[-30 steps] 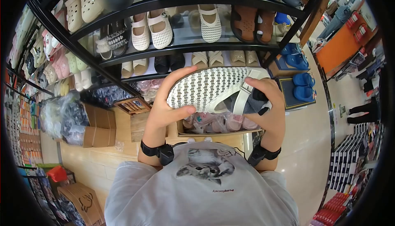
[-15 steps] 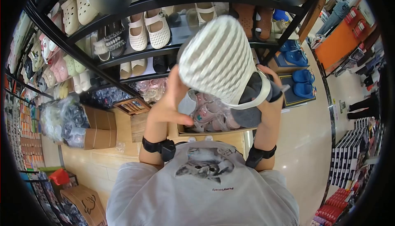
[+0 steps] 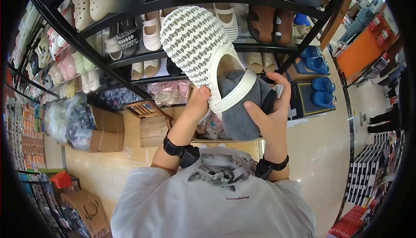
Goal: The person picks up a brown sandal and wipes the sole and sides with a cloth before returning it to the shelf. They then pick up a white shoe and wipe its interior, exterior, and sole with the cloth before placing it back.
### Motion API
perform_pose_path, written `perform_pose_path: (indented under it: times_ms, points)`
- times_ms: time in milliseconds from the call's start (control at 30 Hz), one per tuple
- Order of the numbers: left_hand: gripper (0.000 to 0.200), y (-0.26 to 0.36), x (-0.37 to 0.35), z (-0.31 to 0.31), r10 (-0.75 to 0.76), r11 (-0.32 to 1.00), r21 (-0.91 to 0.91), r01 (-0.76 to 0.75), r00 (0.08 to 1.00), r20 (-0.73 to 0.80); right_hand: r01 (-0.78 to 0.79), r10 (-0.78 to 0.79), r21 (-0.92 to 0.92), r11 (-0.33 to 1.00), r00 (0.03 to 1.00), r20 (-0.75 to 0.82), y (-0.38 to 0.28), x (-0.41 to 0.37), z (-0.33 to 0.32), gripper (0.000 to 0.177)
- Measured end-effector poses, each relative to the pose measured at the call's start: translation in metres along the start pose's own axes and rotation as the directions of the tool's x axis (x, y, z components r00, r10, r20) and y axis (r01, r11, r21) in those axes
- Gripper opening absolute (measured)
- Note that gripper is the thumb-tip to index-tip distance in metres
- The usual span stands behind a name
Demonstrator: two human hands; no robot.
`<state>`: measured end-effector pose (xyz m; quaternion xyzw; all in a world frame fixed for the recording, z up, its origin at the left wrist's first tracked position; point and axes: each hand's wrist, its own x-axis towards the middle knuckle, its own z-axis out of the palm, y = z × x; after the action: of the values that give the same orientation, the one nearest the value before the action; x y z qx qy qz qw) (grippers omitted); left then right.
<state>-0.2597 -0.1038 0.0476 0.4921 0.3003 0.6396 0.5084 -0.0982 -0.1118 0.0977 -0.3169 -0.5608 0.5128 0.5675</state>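
A white woven shoe [image 3: 190, 38] with a strap across its opening is held up in front of me, toe pointing up and to the left. My left hand [image 3: 198, 104] grips its side, the thumb on the edge and the other fingers hidden behind. A dark grey cloth [image 3: 240, 119] lies bunched at the shoe's opening, passing under the strap and hanging below the heel. My right hand [image 3: 273, 119] is closed round the cloth at the heel end, with its thumb pressed on top. Part of the heel is hidden by the cloth.
A black-framed rack [image 3: 182, 55] of shoes rises just ahead. Below my hands, a box holds plastic-wrapped shoes [image 3: 212, 123]. A cardboard box [image 3: 106, 129] with plastic bags stands left, near a small wooden stool [image 3: 154, 132]. Blue sandals [image 3: 323, 92] sit on boxes at right.
The shoe has tilted and shifted left, so its opening and strap now face me. My left hand has closed on its side. More of the grey cloth shows, under my right thumb.
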Motion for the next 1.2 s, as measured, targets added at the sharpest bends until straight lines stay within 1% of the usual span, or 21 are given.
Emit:
perform_pose_path:
  times_ms: [133, 233, 300, 367, 433, 467, 500, 567, 600, 633, 667, 700, 767, 800, 833, 900, 933, 1000, 1033, 1100, 1200]
  points:
    - [0.091, 0.008, 0.001, 0.003, 0.024, 1.000, -0.020, -0.024, 1.000, 0.004, -0.031, 0.028, 0.057, 0.998, 0.998, 0.051, 0.006, 0.003, -0.006, 0.072]
    - [0.089, 0.013, -0.001, 0.006, 0.018, 0.999, -0.029, -0.019, 0.999, -0.038, -0.020, 0.026, -0.060, 0.998, 0.994, 0.104, 0.006, 0.005, -0.012, 0.070]
    - [0.087, 0.014, -0.002, 0.006, 0.008, 0.999, -0.045, -0.010, 0.999, -0.052, -0.028, 0.070, -0.157, 0.987, 0.961, 0.266, -0.004, 0.009, -0.018, 0.066]
    - [0.085, 0.014, -0.003, 0.005, 0.032, 0.995, -0.087, -0.041, 0.995, -0.096, -0.081, 0.111, -0.120, 0.990, 0.956, 0.272, -0.013, 0.009, -0.026, 0.062]
    - [0.078, 0.019, 0.000, 0.005, -0.136, 0.933, -0.353, 0.067, 0.975, -0.176, -0.269, 0.218, 0.059, 0.961, 0.874, 0.434, -0.025, 0.008, -0.039, 0.065]
    - [0.076, 0.015, 0.002, -0.004, -0.136, 0.878, -0.472, 0.080, 0.987, -0.085, -0.085, 0.063, 0.020, 0.996, 0.855, 0.516, -0.014, 0.010, -0.053, 0.071]
    - [0.074, 0.013, 0.004, -0.013, -0.120, 0.807, -0.582, 0.101, 0.993, 0.006, -0.085, 0.062, 0.020, 0.996, 0.852, 0.519, -0.015, 0.011, -0.052, 0.071]
    - [0.072, 0.011, 0.005, -0.017, -0.064, 0.805, -0.589, 0.071, 0.997, 0.033, 0.007, -0.019, 0.074, 0.997, 0.985, 0.170, -0.019, 0.011, -0.046, 0.066]
    - [0.072, 0.017, 0.005, -0.010, -0.101, 0.898, -0.433, 0.074, 0.994, -0.039, 0.058, -0.056, 0.088, 0.994, 0.998, -0.020, -0.022, 0.010, -0.043, 0.065]
    - [0.072, 0.021, 0.005, -0.006, -0.123, 0.961, -0.263, 0.090, 0.986, -0.115, 0.112, -0.090, 0.093, 0.989, 0.973, -0.211, -0.025, 0.009, -0.039, 0.064]
    - [0.073, 0.017, 0.004, -0.009, -0.126, 0.955, -0.279, 0.100, 0.989, -0.077, 0.165, -0.118, 0.087, 0.982, 0.911, -0.394, -0.028, 0.008, -0.037, 0.064]
    - [0.075, 0.019, 0.003, -0.007, -0.156, 0.951, -0.275, 0.139, 0.987, -0.041, 0.166, -0.120, 0.086, 0.982, 0.911, -0.394, -0.030, 0.005, -0.036, 0.064]
    - [0.076, 0.017, 0.000, -0.006, -0.186, 0.955, -0.239, 0.177, 0.982, -0.013, -0.070, 0.049, -0.033, 0.997, 0.900, -0.433, -0.035, -0.002, -0.033, 0.053]
    - [0.076, 0.015, 0.000, -0.008, -0.189, 0.961, -0.196, 0.194, 0.981, 0.044, -0.016, 0.071, 0.256, 0.966, 0.976, -0.207, -0.050, -0.005, -0.018, 0.047]
    - [0.076, 0.015, 0.001, -0.009, -0.199, 0.963, -0.162, 0.214, 0.975, 0.104, -0.015, 0.071, 0.255, 0.967, 0.975, -0.211, -0.049, -0.005, -0.012, 0.047]
    - [0.075, 0.029, -0.008, 0.009, -0.296, 0.928, -0.249, 0.278, 0.955, -0.034, 0.084, -0.160, 0.315, 0.945, 0.961, 0.227, -0.044, 0.001, -0.007, 0.051]
    - [0.075, 0.026, -0.006, 0.005, -0.296, 0.927, -0.249, 0.279, 0.955, -0.033, 0.084, -0.161, 0.314, 0.946, 0.961, 0.225, -0.042, 0.008, -0.011, 0.051]
    - [0.075, 0.022, 0.002, -0.006, -0.260, 0.897, -0.310, 0.314, 0.944, 0.201, 0.225, -0.181, 0.001, 0.974, 0.782, 0.597, -0.038, 0.023, -0.023, 0.060]
    - [0.075, 0.025, 0.001, -0.002, -0.257, 0.898, -0.312, 0.309, 0.946, 0.198, 0.225, -0.181, 0.001, 0.974, 0.778, 0.601, -0.039, 0.022, -0.022, 0.060]
    - [0.077, 0.034, 0.000, 0.012, -0.276, 0.936, -0.232, 0.264, 0.961, -0.019, 0.241, -0.075, -0.164, 0.957, 0.746, 0.661, -0.040, 0.018, -0.020, 0.060]
    - [0.074, 0.023, 0.003, 0.003, -0.228, 0.936, -0.258, 0.239, 0.971, 0.074, 0.332, -0.026, -0.391, 0.858, 0.790, 0.613, -0.043, 0.015, -0.011, 0.056]
